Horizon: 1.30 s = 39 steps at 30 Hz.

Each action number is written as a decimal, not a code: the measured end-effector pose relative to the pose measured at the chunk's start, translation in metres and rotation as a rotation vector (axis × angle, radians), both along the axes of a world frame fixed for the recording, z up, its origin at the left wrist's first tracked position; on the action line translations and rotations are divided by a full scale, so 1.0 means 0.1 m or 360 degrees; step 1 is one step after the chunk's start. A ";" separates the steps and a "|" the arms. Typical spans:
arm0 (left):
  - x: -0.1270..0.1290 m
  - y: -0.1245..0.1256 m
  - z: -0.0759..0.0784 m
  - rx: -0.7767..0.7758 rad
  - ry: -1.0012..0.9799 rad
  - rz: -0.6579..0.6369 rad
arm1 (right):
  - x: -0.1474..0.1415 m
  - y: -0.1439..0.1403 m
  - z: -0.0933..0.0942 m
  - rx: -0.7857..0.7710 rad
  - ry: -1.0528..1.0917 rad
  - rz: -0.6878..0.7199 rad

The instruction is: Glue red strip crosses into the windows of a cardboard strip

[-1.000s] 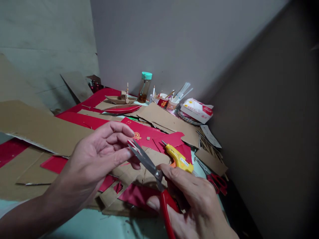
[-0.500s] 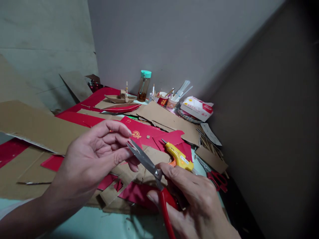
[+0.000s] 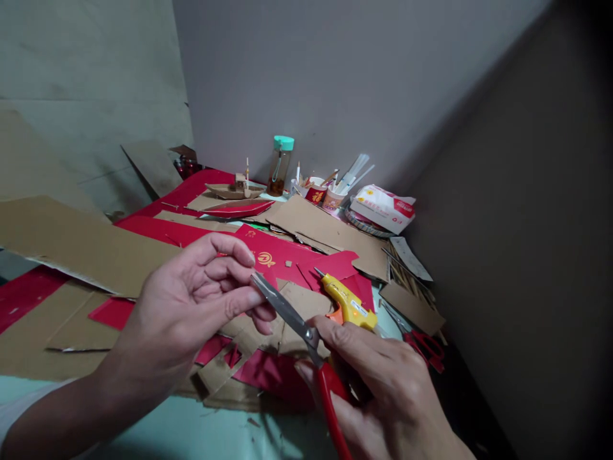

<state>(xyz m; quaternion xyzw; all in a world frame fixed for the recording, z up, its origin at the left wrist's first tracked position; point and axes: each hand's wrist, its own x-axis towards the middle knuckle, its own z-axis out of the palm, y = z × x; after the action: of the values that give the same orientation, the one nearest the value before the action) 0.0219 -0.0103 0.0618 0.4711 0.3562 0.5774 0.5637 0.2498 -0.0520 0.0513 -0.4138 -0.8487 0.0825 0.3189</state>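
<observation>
My right hand (image 3: 387, 377) grips a pair of scissors (image 3: 282, 310) by the red handles. The blades point up and left and lie nearly together, their tips touching the fingers of my left hand (image 3: 201, 300). That hand is curled in a pinch at the blade tips. Whatever is between its fingers is too small and hidden to name; a pale sliver shows along the blades. Just beyond my right hand lies a yellow glue gun (image 3: 348, 300) with an orange trigger. Cut cardboard (image 3: 301, 313) and red paper (image 3: 268, 377) lie beneath both hands.
A cardboard boat (image 3: 234, 190) and a red boat-shaped piece (image 3: 244, 209) stand at the back. Near them are a bottle (image 3: 280, 166), paper cups (image 3: 332, 200) with sticks, and a white-red packet (image 3: 383, 207). Other red scissors (image 3: 426, 348) lie right. Large cardboard (image 3: 76, 239) leans left.
The scissor blades have closed further; a small gap with a pale piece showed between them before. Both hands appear slightly further right as the whole view shifts.
</observation>
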 end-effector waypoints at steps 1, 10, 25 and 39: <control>0.00 0.00 0.00 -0.0001 -0.0004 0.0002 | 0.01 0.00 0.00 0.0034 -0.0022 0.0008; 0.01 -0.01 -0.02 -0.0047 0.0028 0.0024 | 0.03 -0.02 0.01 0.0033 -0.0132 0.0019; 0.01 0.05 0.05 -0.0263 -0.0080 -0.0153 | -0.01 0.10 0.00 -0.0819 0.0708 -0.0122; -0.01 0.08 -0.04 -0.0422 -0.0257 -0.0573 | -0.01 0.06 -0.03 -0.1101 0.0783 0.0002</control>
<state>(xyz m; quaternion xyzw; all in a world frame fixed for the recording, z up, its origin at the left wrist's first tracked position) 0.0207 -0.0028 0.0576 0.4013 0.2928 0.4514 0.7412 0.2489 -0.0459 0.0480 -0.4638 -0.6699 0.4589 0.3544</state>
